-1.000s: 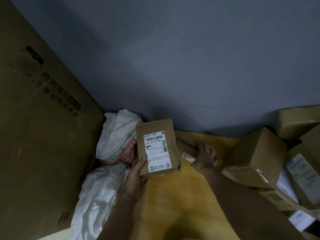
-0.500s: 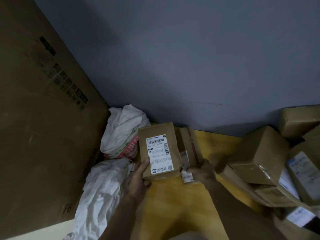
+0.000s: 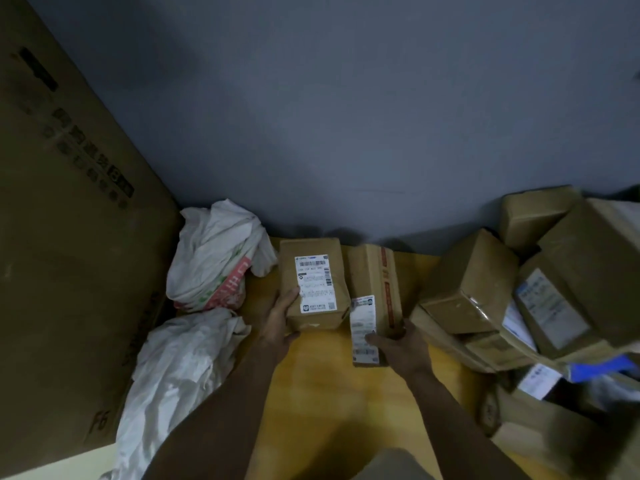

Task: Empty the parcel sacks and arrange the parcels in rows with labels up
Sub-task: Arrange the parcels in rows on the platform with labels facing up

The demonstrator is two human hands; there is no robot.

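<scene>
Left hand [image 3: 280, 323] holds the labelled box [image 3: 313, 289], right hand [image 3: 398, 341] grips the taped box [image 3: 375, 289]. I'd butt them together along the floor's [image 3: 329, 393] back edge, labels up.

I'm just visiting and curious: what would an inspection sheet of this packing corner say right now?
Surface: yellow floor, bare in the middle.
Job's things: labelled box lying label up; narrow taped box beside it, its label folding over the near end; two crumpled white sacks at the left.
Clutter: unsorted pile of boxes at the right, tilted at mixed angles.
Hands: left hand grips the labelled box's near left corner; right hand holds the narrow taped box's near end.
Cables: nothing seen.
Surroundings: grey wall behind; large cardboard carton at the left.
</scene>
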